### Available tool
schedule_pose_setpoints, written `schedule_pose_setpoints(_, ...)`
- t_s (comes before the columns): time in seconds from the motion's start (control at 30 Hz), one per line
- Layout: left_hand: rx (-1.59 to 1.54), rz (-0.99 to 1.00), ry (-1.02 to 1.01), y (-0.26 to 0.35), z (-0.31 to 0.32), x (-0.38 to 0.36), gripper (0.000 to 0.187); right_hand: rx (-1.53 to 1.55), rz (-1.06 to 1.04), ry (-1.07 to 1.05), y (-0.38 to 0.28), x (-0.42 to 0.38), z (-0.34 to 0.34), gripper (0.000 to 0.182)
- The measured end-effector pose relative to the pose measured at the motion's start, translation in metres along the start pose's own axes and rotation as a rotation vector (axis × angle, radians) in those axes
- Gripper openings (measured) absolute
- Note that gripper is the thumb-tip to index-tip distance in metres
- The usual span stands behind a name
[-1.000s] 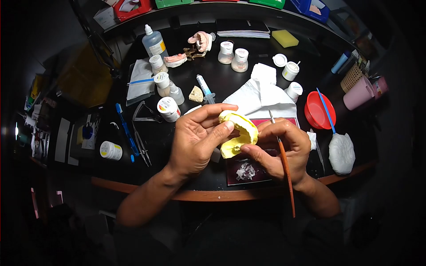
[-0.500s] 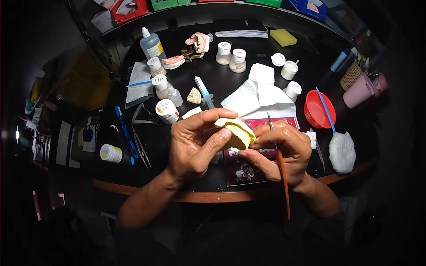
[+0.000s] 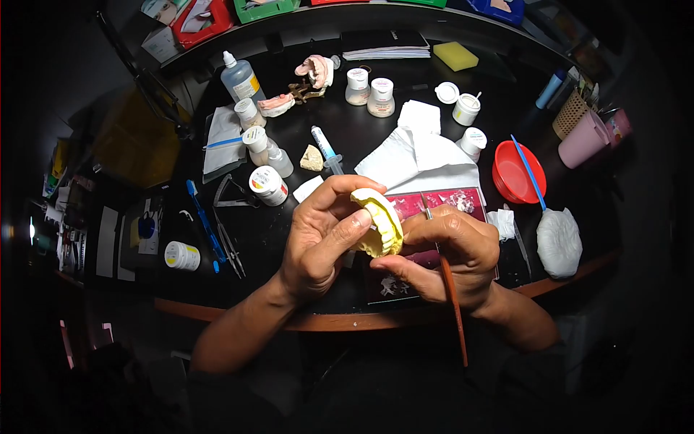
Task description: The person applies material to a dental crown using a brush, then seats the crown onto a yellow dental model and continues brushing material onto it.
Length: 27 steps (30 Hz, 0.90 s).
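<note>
A pale yellow dental cast [image 3: 391, 230] is pinched between the thumb and fingers of my left hand [image 3: 312, 254], its row of teeth facing right. At its right edge are the thumb and index fingertip of my right hand [image 3: 466, 249]. A fine paintbrush [image 3: 452, 304] with a reddish-brown handle lies across the fingers of that hand, bristle end up and handle end down. Beneath both hands sits a dark red mixing slab [image 3: 470, 195] with white smears and flakes on it, partly hidden by the hands.
White paper towels [image 3: 405, 155] lie behind the slab. To the right are a red bowl [image 3: 515, 173] and a white pad [image 3: 559, 246]. Several jars, including a white-lidded jar [image 3: 268, 186], a syringe [image 3: 327, 148] and a blue toothbrush [image 3: 204, 220] lie left. Farther back stands an articulator [image 3: 309, 90] with pink-and-white models.
The cast has been turned, so its teeth now face more to the right and its flat face shows less. My right hand has shifted slightly left, still with the brush. The view has shifted slightly.
</note>
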<state>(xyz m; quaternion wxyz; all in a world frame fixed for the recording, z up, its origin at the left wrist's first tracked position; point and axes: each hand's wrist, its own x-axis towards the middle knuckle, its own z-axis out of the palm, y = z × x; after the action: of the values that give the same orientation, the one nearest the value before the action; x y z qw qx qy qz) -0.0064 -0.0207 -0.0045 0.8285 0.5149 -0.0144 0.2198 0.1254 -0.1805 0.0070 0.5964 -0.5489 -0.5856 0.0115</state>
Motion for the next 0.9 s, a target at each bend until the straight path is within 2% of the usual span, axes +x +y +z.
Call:
schedule_pose_setpoints(0.23, 0.091, -0.063, 0.138, 0.014, -0.005, 0.002, 0.041, -0.025, 0.026, -0.012, 0.005, 0.009, -0.008, 0.025)
schedule_pose_setpoints(0.33, 0.062, -0.09, 0.139, 0.013, -0.006, 0.002, 0.036, -0.103, 0.092, 0.045, 0.009, 0.012, -0.012, 0.023)
schedule_pose_setpoints(0.57, 0.158, -0.162, 0.166, 0.017, -0.005, 0.003, 0.03, -0.545, 0.04, -0.136, -0.005, 0.033, -0.044, 0.029)
schedule_pose_setpoints(0.6, 0.164, -0.168, 0.166, 0.018, -0.005, 0.003, 0.03, -0.581, 0.097, -0.125, -0.007, 0.033, -0.044, 0.026)
schedule_pose_setpoints(0.7, 0.232, -0.199, 0.19, 0.021, -0.002, 0.004, 0.036, -0.76, 0.038, -0.169, -0.005, 0.037, -0.048, 0.021)
schedule_pose_setpoints(0.73, 0.243, -0.198, 0.189, 0.021, -0.003, 0.004, 0.037, -0.771, 0.119, -0.169, -0.005, 0.035, -0.047, 0.014)
schedule_pose_setpoints(0.9, 0.302, -0.177, 0.152, 0.02, -0.006, 0.004, 0.047, -0.919, 0.009, -0.126, 0.002, 0.035, -0.039, 0.011)
